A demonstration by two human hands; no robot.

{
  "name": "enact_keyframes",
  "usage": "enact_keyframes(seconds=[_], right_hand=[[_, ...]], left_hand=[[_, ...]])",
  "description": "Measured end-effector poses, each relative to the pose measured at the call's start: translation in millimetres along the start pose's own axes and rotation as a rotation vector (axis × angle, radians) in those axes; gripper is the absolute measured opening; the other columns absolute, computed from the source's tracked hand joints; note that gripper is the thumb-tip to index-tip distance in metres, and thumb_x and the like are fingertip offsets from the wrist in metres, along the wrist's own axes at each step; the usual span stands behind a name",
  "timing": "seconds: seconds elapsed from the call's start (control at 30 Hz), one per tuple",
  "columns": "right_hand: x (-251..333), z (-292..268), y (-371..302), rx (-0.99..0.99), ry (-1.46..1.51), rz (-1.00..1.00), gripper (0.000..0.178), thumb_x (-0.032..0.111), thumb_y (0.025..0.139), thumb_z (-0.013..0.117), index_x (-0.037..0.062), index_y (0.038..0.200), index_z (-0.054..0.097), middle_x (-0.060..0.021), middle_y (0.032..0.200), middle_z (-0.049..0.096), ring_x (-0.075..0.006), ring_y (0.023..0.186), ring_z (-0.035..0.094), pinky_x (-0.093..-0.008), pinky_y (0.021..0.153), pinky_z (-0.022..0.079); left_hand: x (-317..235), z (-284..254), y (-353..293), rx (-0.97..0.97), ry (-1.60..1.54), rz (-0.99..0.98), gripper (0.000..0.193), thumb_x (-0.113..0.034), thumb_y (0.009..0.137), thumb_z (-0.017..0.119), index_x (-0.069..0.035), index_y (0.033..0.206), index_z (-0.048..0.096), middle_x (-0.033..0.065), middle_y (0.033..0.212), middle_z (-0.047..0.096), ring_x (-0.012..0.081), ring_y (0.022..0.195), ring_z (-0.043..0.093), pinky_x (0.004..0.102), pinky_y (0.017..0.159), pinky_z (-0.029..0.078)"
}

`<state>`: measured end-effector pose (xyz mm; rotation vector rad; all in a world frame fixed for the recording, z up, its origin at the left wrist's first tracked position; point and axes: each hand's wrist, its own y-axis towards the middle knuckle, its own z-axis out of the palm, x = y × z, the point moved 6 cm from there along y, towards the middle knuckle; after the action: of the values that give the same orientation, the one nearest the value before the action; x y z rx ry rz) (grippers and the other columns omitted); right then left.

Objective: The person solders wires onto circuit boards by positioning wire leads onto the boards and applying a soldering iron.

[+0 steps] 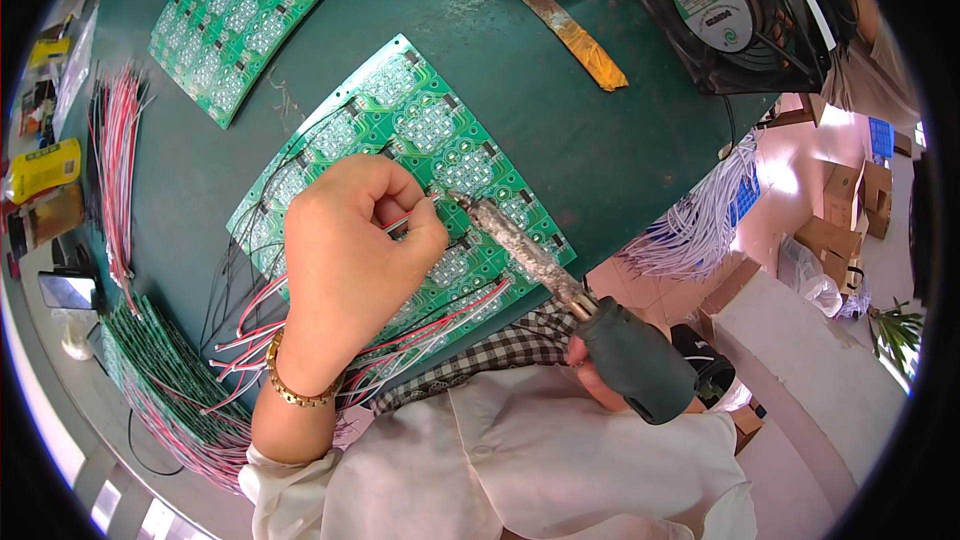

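Observation:
A green circuit board panel (428, 123) lies on the table in front of me, with repeated clusters of small pads. My left hand (360, 245) rests over its middle, thumb and forefinger pinched on a thin wire (397, 223) with red and white strands. My right hand (592, 377), largely hidden behind the dark handle, grips a soldering iron (640, 360). The iron's tip is at the board, right beside my left fingertips. Several red, white and black wires (455, 312) trail from the board's near edge, beneath my left wrist.
Another circuit panel (245, 15) lies at the far left. Wire bundles (118, 160) and a stack of wired boards (165, 370) are along the left side. A scraper-like strip with yellow tape (570, 35) and a black fan (715, 10) stand at the back right; white wires (690, 225) hang over the right edge.

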<state>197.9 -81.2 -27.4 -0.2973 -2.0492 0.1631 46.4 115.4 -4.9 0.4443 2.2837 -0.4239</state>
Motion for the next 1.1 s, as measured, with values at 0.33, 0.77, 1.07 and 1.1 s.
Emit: enact_keyframes(seconds=[0.33,0.77,1.07,1.1], right_hand=[[-30,-1,-21,0.164,0.189,0.122,0.04,0.017,0.063,0.074,0.0076,0.098,0.059,-0.0088,0.084,0.06,-0.026,0.073,0.058,-0.0353,0.064,0.047],[-11,-8,-5,0.269,0.426,-0.065,0.049,0.026,0.085,0.062,0.0071,0.125,0.04,-0.0087,0.085,0.052,-0.0162,0.074,0.051,-0.0286,0.064,0.044],[-28,-22,-2,0.475,0.438,0.054,0.054,0.048,0.082,0.06,-0.0017,0.101,0.048,-0.0083,0.08,0.054,-0.0153,0.074,0.054,-0.028,0.066,0.046],[-22,-22,1,0.473,0.44,0.053,0.054,0.048,0.082,0.06,-0.0017,0.101,0.048,-0.0083,0.08,0.054,-0.0153,0.074,0.054,-0.028,0.066,0.046]], left_hand=[[1,-1,-3,-0.034,0.006,0.015,0.007,0.003,0.068,0.061,0.001,0.068,0.054,-0.0005,0.062,0.051,0.0043,0.055,0.045,0.0191,0.052,0.039],[3,1,-6,-0.125,-0.022,0.055,0.009,0.002,0.069,0.063,0.0,0.068,0.054,0.0006,0.063,0.052,0.0053,0.055,0.047,0.0201,0.051,0.04],[-8,1,-13,-0.236,0.122,0.205,0.012,0.002,0.067,0.065,-0.002,0.067,0.054,0.0041,0.062,0.051,0.009,0.051,0.049,0.0216,0.044,0.038],[-10,3,-15,-0.259,0.16,0.215,0.012,0.002,0.067,0.065,-0.002,0.067,0.054,0.004,0.062,0.051,0.0092,0.05,0.048,0.0217,0.043,0.038]])
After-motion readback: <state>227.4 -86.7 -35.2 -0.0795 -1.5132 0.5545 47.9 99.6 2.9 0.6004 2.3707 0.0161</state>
